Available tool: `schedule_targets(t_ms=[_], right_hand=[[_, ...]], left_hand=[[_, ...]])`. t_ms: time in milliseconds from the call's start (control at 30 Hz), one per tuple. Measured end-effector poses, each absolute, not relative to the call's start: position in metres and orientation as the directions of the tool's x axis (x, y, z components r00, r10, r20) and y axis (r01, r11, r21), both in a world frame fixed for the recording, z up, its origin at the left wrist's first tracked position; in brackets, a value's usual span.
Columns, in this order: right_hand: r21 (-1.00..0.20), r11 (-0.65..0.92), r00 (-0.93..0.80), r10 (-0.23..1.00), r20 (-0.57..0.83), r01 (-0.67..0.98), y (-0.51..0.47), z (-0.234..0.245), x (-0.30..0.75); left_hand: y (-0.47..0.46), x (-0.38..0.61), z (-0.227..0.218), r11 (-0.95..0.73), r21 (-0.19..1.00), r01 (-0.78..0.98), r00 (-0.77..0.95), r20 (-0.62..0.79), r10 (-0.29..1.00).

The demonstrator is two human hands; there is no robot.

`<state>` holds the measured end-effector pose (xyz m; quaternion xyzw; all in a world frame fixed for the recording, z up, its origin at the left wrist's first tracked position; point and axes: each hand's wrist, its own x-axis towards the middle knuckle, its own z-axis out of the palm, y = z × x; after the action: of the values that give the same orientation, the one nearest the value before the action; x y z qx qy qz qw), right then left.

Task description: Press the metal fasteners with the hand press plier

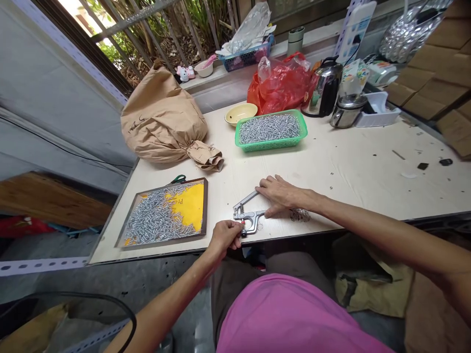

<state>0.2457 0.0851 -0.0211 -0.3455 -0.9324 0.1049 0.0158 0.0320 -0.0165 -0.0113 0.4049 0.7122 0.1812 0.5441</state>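
Note:
A pair of metal snap pliers [250,215] lies near the table's front edge, jaws to the left and handles spread. My right hand [278,194] grips the handles, fingers over the upper one and thumb by the lower one. At the jaw end, my left hand [225,234] is closed in a pinch beside the red and black die; whatever is between its fingertips is too small to make out. Left of that hand, a shallow tray [205,208] with a yellow bottom holds many small silvery metal pieces [150,215]. More small silvery pieces [300,214] lie beneath my right wrist.
A green basket [272,145] full of similar metal pieces stands farther back, by a cream bowl [241,113]. Green-handled scissors [178,179] lie behind the tray. Around them are a brown paper sack [162,117], a red plastic bag [281,86] and a kettle [324,88].

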Motion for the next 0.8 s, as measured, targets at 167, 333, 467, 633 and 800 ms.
schedule_targets(t_ms=[167, 333, 467, 633, 800], right_hand=[[-0.229, 0.730, -0.752, 0.659, -0.015, 0.644, 0.073, -0.022, 0.250], [-0.247, 0.721, -0.742, 0.670, 0.013, 0.647, 0.061, -0.015, 0.252], [-0.218, 0.707, -0.725, 0.689, -0.004, 0.673, 0.057, -0.010, 0.248], [-0.224, 0.683, -0.709, 0.702, -0.060, 0.695, 0.052, -0.004, 0.249], [-0.217, 0.623, -0.657, 0.735, -0.166, 0.752, 0.050, 0.006, 0.245]], left_hand=[[-0.021, 0.025, -0.015, 0.599, 0.683, 0.419, -0.053, -0.640, 0.767], [-0.032, 0.024, -0.011, 0.157, 0.646, 0.747, -0.036, -0.197, 0.980], [-0.016, 0.044, -0.014, -0.354, 0.373, 0.858, 0.339, 0.110, 0.935], [0.024, 0.061, -0.019, -0.562, 0.254, 0.787, 0.579, 0.009, 0.815], [0.037, 0.067, -0.009, -0.559, 0.227, 0.797, 0.591, -0.106, 0.800]])
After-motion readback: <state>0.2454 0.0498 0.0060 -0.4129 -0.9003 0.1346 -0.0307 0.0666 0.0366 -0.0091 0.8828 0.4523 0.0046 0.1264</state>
